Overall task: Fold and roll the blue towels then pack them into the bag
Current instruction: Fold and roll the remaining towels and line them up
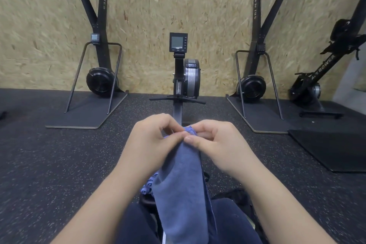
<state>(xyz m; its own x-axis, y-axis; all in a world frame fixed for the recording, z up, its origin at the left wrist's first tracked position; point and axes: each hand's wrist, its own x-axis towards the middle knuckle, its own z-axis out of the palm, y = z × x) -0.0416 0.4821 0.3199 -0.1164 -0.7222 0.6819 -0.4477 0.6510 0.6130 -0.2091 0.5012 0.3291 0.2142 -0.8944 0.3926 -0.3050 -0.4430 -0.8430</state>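
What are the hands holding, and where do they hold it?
Both the left hand and right hand pinch the top edge of a blue towel. The rest hangs down toward the lap.

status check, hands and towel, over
Left hand and right hand both pinching blue towel top edge. Towel hangs over lap. Nothing blocking.

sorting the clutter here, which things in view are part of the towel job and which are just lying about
Job: blue towel pinched at its top by left hand and right hand; more blue cloth beneath.
Lying about: rowing machine, two ski machines, black mat.
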